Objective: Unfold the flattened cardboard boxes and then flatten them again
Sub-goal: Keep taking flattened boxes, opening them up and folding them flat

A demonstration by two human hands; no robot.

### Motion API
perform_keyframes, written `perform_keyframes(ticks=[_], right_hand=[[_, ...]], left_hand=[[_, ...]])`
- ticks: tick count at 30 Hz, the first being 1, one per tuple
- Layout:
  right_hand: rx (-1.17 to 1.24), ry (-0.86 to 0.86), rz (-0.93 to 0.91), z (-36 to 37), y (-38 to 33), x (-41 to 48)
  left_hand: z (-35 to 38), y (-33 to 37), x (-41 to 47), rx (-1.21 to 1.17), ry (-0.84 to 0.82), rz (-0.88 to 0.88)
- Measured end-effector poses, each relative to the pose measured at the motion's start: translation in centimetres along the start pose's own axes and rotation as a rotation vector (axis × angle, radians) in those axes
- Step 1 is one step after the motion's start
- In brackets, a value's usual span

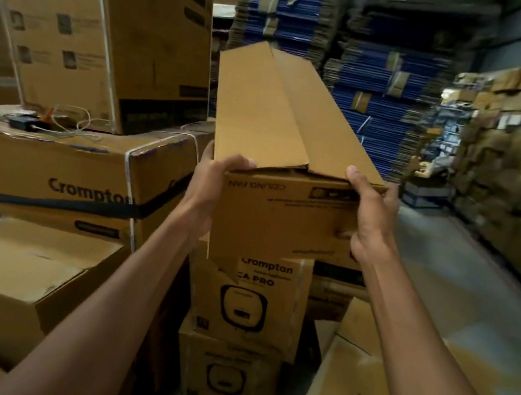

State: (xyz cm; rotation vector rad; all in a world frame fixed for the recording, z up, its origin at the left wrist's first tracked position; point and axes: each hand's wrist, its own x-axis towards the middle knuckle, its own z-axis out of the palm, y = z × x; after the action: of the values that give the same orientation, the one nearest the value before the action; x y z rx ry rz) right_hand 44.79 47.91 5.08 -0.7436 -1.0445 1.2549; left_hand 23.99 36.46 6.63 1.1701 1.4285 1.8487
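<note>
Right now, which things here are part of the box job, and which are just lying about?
In the job: long box, left hand, right hand, both gripping its near end.
Lying about: strapped box, tall box, blue stacks, small boxes.

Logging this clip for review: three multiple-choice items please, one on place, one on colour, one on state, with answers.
1. Where do the left hand and right hand grip the box?
A far end
B middle
C near end
2. What colour are the stacks behind it?
A red
B blue
C green
3. The box is:
A unfolded
B flat
C torn in half
C: both clasp the end nearest the camera.
B: their edges look blue.
A: top and end faces both show.
</note>
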Motion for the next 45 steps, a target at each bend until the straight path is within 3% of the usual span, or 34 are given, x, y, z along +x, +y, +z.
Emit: perform_keyframes(ticks=[6,15,25,32,38,40,42,45], right_hand=[[-0.063,0.072,0.05,0.9,3.9,1.9],[-0.173,0.181,0.109,8.2,12.6,5.8],[-0.274,0.295,0.346,12.1,22.5,9.3],[-0.362,0.294,0.295,11.6,25.8,13.0],[-0.276,0.313,0.285,10.9,26.9,16.7],[-0.153,0.382,0.265,10.5,28.2,15.8],[-0.022,0.519,0.325,9.8,30.8,13.5],[0.211,0.487,0.679,9.7,34.9,10.1]], left_hand=[[-0.9,-5.2,4.5,-0.05,-0.086,-0.087],[-7.1,-11.9,14.1,-0.08,-0.173,-0.179],[-11.1,-19.4,21.6,-0.039,-0.208,-0.324],[-9.9,-24.6,23.4,-0.076,-0.178,-0.324],[-8.1,-25.0,27.6,0.023,-0.237,-0.318],[-7.5,-24.3,28.6,0.212,-0.141,-0.234],[-6.6,-22.9,29.7,0.481,-0.085,0.03],[-3.7,-20.1,30.4,0.792,-0.313,0.411]])
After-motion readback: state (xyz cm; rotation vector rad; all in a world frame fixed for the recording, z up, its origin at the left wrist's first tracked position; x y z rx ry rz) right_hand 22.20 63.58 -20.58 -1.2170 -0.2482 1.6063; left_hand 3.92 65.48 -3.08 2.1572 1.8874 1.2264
